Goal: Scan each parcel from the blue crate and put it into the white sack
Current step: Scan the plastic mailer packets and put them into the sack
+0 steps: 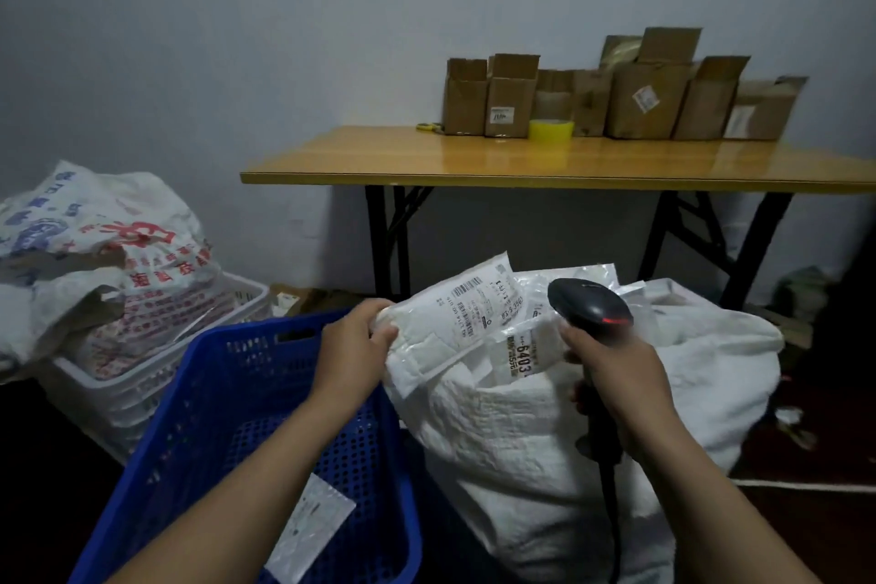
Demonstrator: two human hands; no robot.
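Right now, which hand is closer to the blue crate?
Left. The left hand holds a parcel right over the crate's rim. The right hand is farther off, over the sack, gripping the scanner.

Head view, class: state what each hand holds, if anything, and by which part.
The left hand has its grip on the left end of the white parcel; the right hand has its grip on the handle of the scanner.
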